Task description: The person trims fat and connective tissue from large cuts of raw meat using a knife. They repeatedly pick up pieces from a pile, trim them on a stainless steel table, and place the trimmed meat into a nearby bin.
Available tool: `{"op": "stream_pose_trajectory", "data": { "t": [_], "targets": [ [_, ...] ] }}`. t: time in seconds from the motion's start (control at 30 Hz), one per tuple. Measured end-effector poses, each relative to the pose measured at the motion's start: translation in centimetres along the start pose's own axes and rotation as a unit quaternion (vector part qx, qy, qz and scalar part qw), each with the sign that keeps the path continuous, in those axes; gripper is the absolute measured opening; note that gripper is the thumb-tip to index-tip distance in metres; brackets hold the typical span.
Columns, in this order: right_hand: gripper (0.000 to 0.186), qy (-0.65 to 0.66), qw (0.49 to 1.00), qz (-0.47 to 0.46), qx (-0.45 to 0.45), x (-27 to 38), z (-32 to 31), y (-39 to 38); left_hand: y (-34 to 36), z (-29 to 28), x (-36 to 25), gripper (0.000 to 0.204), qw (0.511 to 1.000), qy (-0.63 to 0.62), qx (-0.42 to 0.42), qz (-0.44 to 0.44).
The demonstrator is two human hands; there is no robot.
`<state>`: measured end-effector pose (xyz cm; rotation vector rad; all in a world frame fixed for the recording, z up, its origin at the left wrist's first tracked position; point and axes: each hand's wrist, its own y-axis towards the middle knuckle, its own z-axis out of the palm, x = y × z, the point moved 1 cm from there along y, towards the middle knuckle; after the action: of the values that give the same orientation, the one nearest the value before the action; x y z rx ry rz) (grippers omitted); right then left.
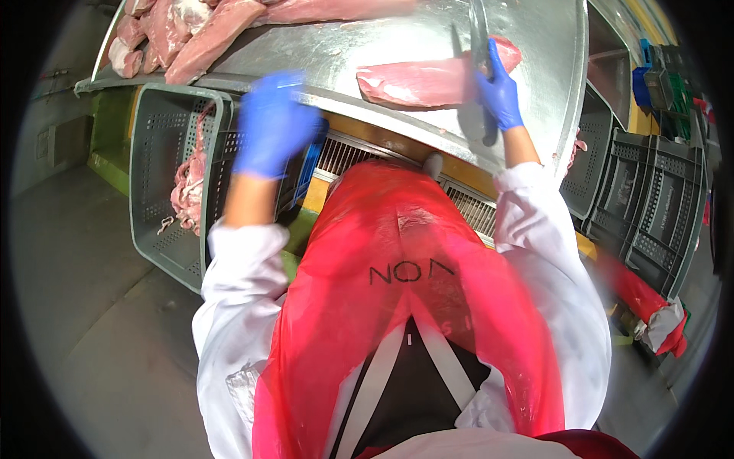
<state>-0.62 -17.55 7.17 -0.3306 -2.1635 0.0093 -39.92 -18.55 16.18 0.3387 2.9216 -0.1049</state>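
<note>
At the top right, my blue-gloved right hand (501,96) rests against a long pink piece of meat (405,83), fingers extended beside a narrow grey strip (479,27) that crosses it; whether that strip is a tool is unclear. The meat lies lengthwise on a steel work surface (321,53). My left hand (277,122), also blue-gloved, hangs over the table's front edge, blurred by motion; its fingers cannot be made out. A pile of meat pieces (172,34) sits at the back left of the table, beyond that hand.
Below left, a grey perforated crate (149,176) holds meat trimmings (187,187). Right of the table are grey crates (642,214), a pink trimming beside them and green and blue crates (661,92) farther back. A floor grate (352,157) shows beneath the table, beyond my red apron.
</note>
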Motion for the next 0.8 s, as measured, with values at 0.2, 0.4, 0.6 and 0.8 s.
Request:
{"op": "stream_pose_trajectory", "data": {
  "t": [0.2,0.4,0.6,0.8],
  "targets": [
    [0.080,-0.269,0.955,-0.051,0.117,-5.7,2.9,-5.0,9.1,17.5,-14.6,0.078,0.980,0.005,0.053,0.194],
    [0.083,-0.229,0.954,0.022,0.193,-5.8,-2.2,-12.1,19.0,18.5,-12.1,0.079,0.978,-0.156,0.138,0.000],
    [0.084,-0.069,0.958,0.107,0.256,-9.0,-13.3,-20.7,19.9,16.2,-10.8,0.059,0.571,-0.757,0.275,-0.158],
    [0.081,0.023,0.996,0.056,0.071,-15.0,-19.6,-18.5,27.6,5.5,-37.7,0.064,0.597,-0.778,0.189,0.049]
  ]
}}
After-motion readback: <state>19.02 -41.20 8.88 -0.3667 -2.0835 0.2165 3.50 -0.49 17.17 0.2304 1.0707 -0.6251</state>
